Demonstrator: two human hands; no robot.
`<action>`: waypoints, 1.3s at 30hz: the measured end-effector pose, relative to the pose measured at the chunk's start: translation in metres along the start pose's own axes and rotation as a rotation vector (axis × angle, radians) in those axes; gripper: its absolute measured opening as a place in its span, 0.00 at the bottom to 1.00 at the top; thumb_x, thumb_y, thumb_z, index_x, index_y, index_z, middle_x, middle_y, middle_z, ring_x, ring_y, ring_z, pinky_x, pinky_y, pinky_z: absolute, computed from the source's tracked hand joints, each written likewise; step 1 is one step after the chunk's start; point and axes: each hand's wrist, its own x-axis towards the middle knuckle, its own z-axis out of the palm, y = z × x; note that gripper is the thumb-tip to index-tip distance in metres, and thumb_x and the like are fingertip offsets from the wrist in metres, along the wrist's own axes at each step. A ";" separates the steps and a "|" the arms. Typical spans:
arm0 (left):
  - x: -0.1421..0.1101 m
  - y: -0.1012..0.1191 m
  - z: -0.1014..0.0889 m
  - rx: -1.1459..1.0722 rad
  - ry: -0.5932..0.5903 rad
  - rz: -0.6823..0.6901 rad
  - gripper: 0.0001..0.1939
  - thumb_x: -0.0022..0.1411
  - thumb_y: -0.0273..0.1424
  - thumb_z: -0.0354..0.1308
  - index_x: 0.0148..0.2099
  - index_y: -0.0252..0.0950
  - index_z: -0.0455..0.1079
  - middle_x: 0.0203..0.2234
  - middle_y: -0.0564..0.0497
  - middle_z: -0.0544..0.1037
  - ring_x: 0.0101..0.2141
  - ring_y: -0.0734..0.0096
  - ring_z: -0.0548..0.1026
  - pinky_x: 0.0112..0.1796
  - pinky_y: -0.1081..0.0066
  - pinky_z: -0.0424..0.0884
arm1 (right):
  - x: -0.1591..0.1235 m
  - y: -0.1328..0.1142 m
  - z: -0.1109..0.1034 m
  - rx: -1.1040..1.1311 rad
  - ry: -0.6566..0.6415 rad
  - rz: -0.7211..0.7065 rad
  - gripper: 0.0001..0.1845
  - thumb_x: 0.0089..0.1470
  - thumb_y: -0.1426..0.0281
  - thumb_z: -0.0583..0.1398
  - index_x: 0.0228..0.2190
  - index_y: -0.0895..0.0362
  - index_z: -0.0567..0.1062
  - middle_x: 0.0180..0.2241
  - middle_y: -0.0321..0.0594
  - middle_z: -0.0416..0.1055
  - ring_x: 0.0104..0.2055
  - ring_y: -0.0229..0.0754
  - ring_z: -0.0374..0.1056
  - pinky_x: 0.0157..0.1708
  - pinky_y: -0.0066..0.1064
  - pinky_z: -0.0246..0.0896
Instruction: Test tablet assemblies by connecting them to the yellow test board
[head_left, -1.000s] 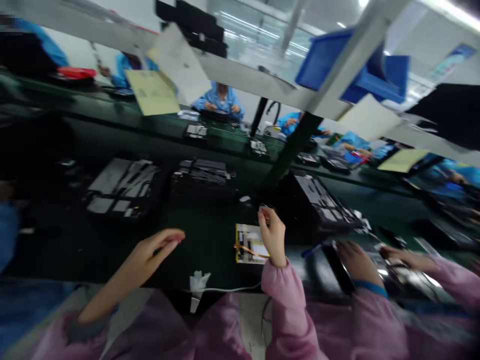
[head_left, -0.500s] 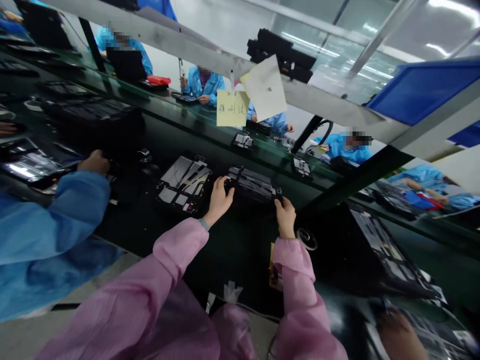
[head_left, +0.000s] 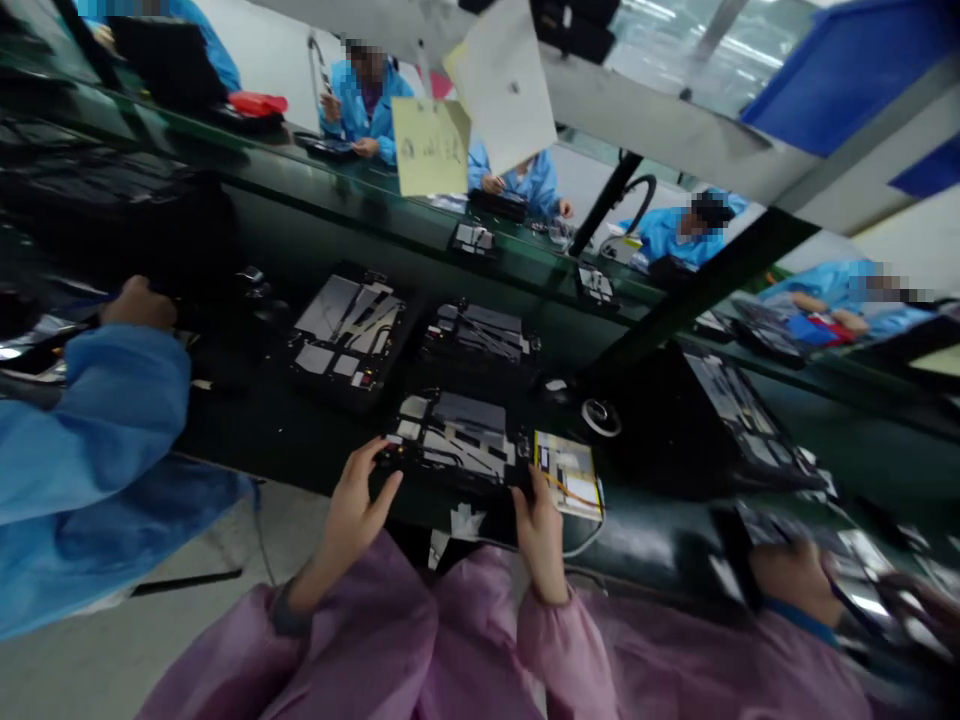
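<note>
Near the bench's front edge lies a flat black electronic device (head_left: 454,435), its casing off, showing grey and silver panels and dark strips. My left hand (head_left: 360,505) grips its left corner, thumb and fingers apart around the edge. At the opposite corner my right hand (head_left: 541,525) pinches the rim between thumb and fingers. The device is slightly tilted; whether its underside touches the bench is hidden. Just behind it sits a similar opened device (head_left: 484,332), and another (head_left: 349,335) is at the left. A yellow-edged flat battery-like pack (head_left: 568,475) with wires lies beside my right hand.
A roll of tape (head_left: 601,418) lies to the right, before a tall black stack (head_left: 750,410) of devices. A co-worker's blue sleeve (head_left: 127,400) reaches in at left, another person's hand (head_left: 799,580) at right. A shelf beam (head_left: 637,180) crosses overhead with paper notes (head_left: 506,90).
Both my hands have come back toward my body with a device between them. A similar device now shows where they were. The yellow-edged pack has come into fuller view.
</note>
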 end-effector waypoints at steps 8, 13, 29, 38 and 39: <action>0.044 0.019 0.025 0.456 -0.121 0.447 0.21 0.68 0.36 0.47 0.60 0.34 0.60 0.62 0.38 0.59 0.61 0.53 0.60 0.58 0.56 0.61 | 0.010 -0.030 -0.002 -0.212 0.047 -0.253 0.18 0.59 0.72 0.51 0.50 0.59 0.68 0.53 0.54 0.67 0.56 0.51 0.62 0.54 0.47 0.62; 0.073 0.043 0.069 0.649 -0.291 0.590 0.23 0.65 0.36 0.52 0.58 0.30 0.62 0.51 0.36 0.71 0.52 0.50 0.69 0.53 0.54 0.64 | 0.035 -0.040 -0.001 -0.176 -0.021 -0.387 0.18 0.58 0.74 0.52 0.51 0.57 0.69 0.53 0.50 0.66 0.57 0.49 0.61 0.57 0.45 0.58; 0.051 0.042 0.016 0.392 -0.165 0.418 0.39 0.62 0.44 0.56 0.68 0.38 0.46 0.64 0.38 0.55 0.63 0.50 0.56 0.58 0.52 0.61 | 0.052 -0.030 0.019 -0.207 0.091 -0.246 0.15 0.59 0.77 0.50 0.43 0.58 0.74 0.52 0.51 0.66 0.54 0.47 0.64 0.52 0.39 0.63; 0.011 -0.033 -0.001 0.433 -0.071 0.284 0.23 0.67 0.39 0.49 0.63 0.46 0.59 0.57 0.46 0.69 0.52 0.56 0.72 0.52 0.56 0.69 | 0.038 -0.060 0.007 -0.408 -0.037 -0.076 0.19 0.51 0.83 0.52 0.41 0.59 0.74 0.44 0.52 0.75 0.58 0.53 0.61 0.54 0.45 0.57; 0.009 -0.028 -0.001 0.421 -0.046 0.284 0.24 0.66 0.38 0.50 0.63 0.48 0.58 0.58 0.47 0.69 0.52 0.55 0.73 0.52 0.55 0.70 | 0.037 -0.065 0.004 -0.435 -0.041 -0.063 0.18 0.52 0.83 0.53 0.41 0.58 0.74 0.42 0.51 0.75 0.57 0.52 0.62 0.53 0.44 0.58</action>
